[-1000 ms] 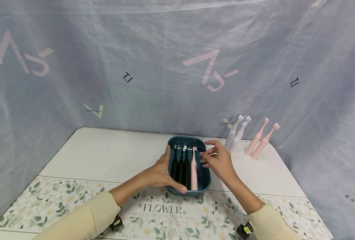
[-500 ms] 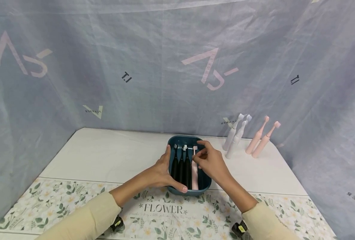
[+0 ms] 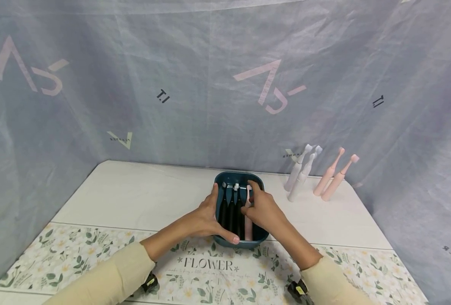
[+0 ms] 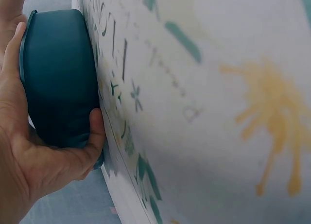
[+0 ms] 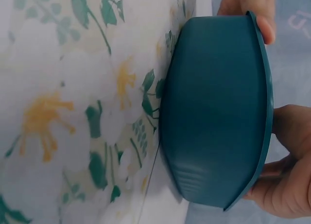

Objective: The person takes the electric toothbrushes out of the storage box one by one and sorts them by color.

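Note:
A dark teal storage bin (image 3: 240,244) stands on the white table. Inside it lie several black electric toothbrushes (image 3: 231,214) and one pink electric toothbrush (image 3: 248,231), side by side with heads at the far end. My left hand (image 3: 206,218) grips the bin's left side, thumb over the near rim; the left wrist view shows its fingers round the bin's wall (image 4: 60,78). My right hand (image 3: 265,209) reaches in over the right rim, thumb and fingers curled about the pink toothbrush's neck. In the right wrist view, the bin's wall hides the right fingertips.
Several white electric toothbrushes (image 3: 297,182) stand upright at the back right. Two pink electric toothbrushes (image 3: 333,185) stand just right of them. A flower-print strip (image 3: 107,262) runs along the near part of the table. A grey curtain (image 3: 195,97) hangs behind it.
My right hand has moved left and into the bin, from its right rim to the pink toothbrush. The left hand has kept its grip, and the bin stays in place.

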`<state>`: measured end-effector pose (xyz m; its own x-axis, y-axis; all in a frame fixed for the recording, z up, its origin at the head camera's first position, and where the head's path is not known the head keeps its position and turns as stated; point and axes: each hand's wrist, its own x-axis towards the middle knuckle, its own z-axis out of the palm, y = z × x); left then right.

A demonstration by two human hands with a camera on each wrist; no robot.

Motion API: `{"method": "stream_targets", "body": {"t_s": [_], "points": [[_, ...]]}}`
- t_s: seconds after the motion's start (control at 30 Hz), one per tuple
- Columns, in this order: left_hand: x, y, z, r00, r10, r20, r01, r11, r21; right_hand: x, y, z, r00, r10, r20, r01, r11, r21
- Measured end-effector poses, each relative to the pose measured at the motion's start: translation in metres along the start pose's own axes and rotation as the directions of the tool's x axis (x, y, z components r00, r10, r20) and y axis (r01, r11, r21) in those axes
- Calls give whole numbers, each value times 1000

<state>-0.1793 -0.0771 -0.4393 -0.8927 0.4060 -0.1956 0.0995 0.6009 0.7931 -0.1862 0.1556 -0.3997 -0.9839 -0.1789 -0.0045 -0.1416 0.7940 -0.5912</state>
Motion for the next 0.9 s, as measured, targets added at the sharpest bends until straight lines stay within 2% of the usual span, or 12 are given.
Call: {"method": "stream_targets", "body": {"t_s": [0.2, 0.33, 0.6, 0.8, 0.9], "points": [[-1, 2, -1, 1000, -11, 1, 11, 1000, 16, 1, -12, 3, 998, 47, 46, -39, 986, -161], [0, 2, -1, 1000, -17, 1, 17, 1000, 22, 3, -17, 6, 993, 87, 85, -67, 974, -214], [0, 0, -1, 1000, 0, 7, 0, 1000, 10, 4, -18, 12, 989, 63, 132, -21, 956, -294], [0, 0, 0, 1000, -5, 14, 5, 1000, -13, 4, -23, 16, 965, 153, 214, -84, 951, -299], [0, 1, 0, 1000, -8, 11, 8, 1000, -5, 16, -14, 22, 944, 204, 260, -118, 943, -311]]}}
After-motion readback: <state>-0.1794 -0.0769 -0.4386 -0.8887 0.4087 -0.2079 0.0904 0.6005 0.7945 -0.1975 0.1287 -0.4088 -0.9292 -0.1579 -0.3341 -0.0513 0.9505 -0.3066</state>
